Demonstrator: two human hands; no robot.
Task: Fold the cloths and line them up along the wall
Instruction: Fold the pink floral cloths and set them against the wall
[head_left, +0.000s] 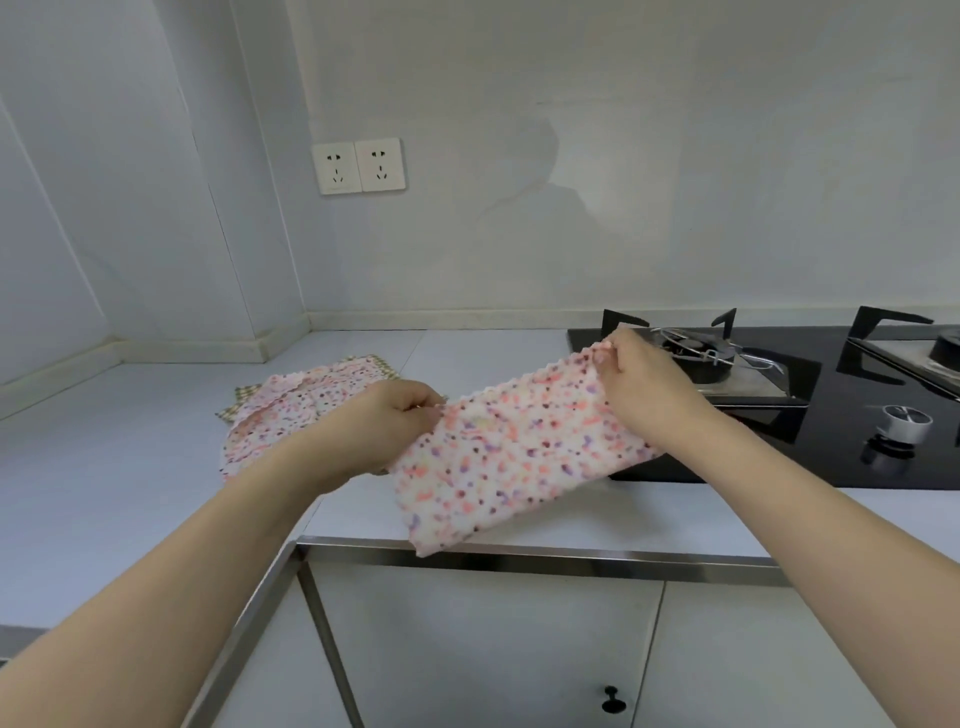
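Note:
A white cloth with pink, purple and dark spots (514, 457) hangs stretched between my hands above the counter's front edge, doubled over with its lower end drooping past the steel rim. My left hand (384, 421) pinches its left top corner. My right hand (644, 384) pinches its right top corner near the stove. Behind my left hand a pile of more cloths (291, 410) lies on the counter, a spotted one on top of a green checked one (244, 397).
The white counter (104, 467) runs into a corner at the left, with the wall (519, 156) behind and two sockets (359, 165). A black gas stove (779, 395) with burners and a knob (904, 423) sits at the right. Cabinet doors (519, 649) are below.

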